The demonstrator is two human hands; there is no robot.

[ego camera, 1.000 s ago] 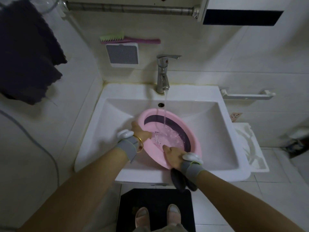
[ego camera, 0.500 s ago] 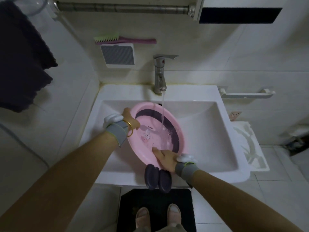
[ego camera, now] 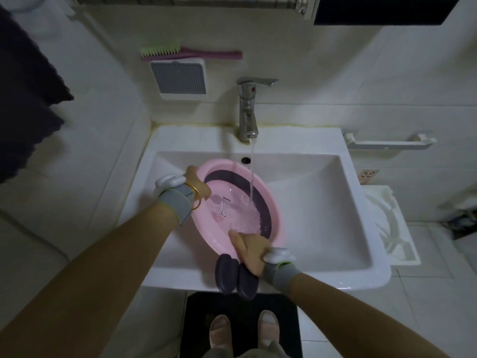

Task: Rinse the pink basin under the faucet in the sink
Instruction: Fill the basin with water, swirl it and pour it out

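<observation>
A pink basin (ego camera: 232, 202) sits tilted in the left half of a white sink (ego camera: 322, 202), near the middle of the frame, its open side turned up toward the camera and its lower rim reaching over the sink's front edge. A thin stream of water (ego camera: 251, 171) falls from the chrome faucet (ego camera: 247, 112) at upper centre and lands inside the basin, where it splashes over the pink floor beside a dark purple band on the basin's wall. The left hand (ego camera: 197, 183) grips the basin's upper left rim, fingers curled over the edge; a gold bangle (ego camera: 196, 198) and a grey wrist strap with a white device sit just behind it. The right hand (ego camera: 251, 250) clamps the lower rim at the bottom of the basin, thumb lying inside on the wet floor and the remaining fingers hidden beneath. So the basin is held between the two hands, which are apart at opposite ends of the rim. Two dark purple folding feet (ego camera: 236, 276) hang from the basin's underside just left of the right hand, over the sink's front edge. On the wall at upper left of the faucet, a green-bristled brush (ego camera: 185, 51) with a pink handle rests atop a white holder. A dark towel (ego camera: 23, 99) hangs at the far left. At the bottom, two shoes stand on a black mat (ego camera: 242, 326).
</observation>
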